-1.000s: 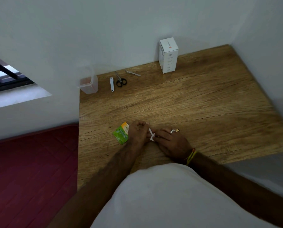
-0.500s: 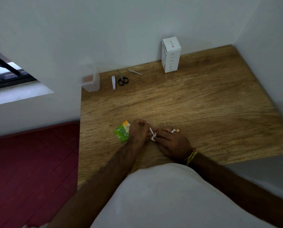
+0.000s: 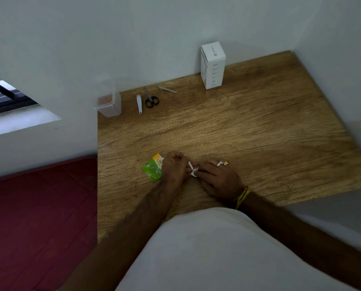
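My left hand (image 3: 174, 168) and my right hand (image 3: 218, 179) meet over the near middle of the wooden table (image 3: 248, 133). Between their fingertips they pinch a small white strip (image 3: 193, 170), which is partly hidden by the fingers. A green and orange sachet (image 3: 152, 170) lies on the table just left of my left hand, touching its edge. Rings show on my right hand, and a yellow thread is tied round that wrist.
Along the back wall stand a white box (image 3: 213, 66) and a clear plastic container (image 3: 108, 101). Between them lie a nail clipper (image 3: 139, 103), small black scissors (image 3: 151, 98) and tweezers (image 3: 167, 89). A dark red mattress (image 3: 39, 217) lies left of the table.
Both hands stay in the same spot, still pinching the white strip. The camera has shifted slightly, nothing else on the table has moved.
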`<action>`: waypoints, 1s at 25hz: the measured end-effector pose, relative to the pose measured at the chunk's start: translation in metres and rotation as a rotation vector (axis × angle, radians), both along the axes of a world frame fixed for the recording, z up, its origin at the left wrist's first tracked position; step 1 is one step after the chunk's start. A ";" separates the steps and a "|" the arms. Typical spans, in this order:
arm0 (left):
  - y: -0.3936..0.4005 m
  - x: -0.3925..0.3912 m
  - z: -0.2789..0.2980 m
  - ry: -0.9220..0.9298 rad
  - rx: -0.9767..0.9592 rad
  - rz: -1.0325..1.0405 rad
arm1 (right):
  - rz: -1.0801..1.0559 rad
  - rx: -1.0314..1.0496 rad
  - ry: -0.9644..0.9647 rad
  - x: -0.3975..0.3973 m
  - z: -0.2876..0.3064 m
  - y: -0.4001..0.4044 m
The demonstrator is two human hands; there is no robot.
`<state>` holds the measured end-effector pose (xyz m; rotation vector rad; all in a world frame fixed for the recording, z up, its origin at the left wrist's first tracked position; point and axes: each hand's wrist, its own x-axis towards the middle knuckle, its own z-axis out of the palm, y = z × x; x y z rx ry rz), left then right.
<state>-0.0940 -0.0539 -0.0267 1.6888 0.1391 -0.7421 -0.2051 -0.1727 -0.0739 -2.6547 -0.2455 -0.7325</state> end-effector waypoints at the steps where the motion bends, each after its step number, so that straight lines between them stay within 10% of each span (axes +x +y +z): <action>1: 0.000 0.000 0.001 -0.005 0.002 0.004 | -0.009 -0.007 0.000 0.001 0.001 0.001; 25: 0.003 0.003 0.011 0.190 -0.074 -0.003 | -0.303 0.406 0.092 0.008 0.003 -0.010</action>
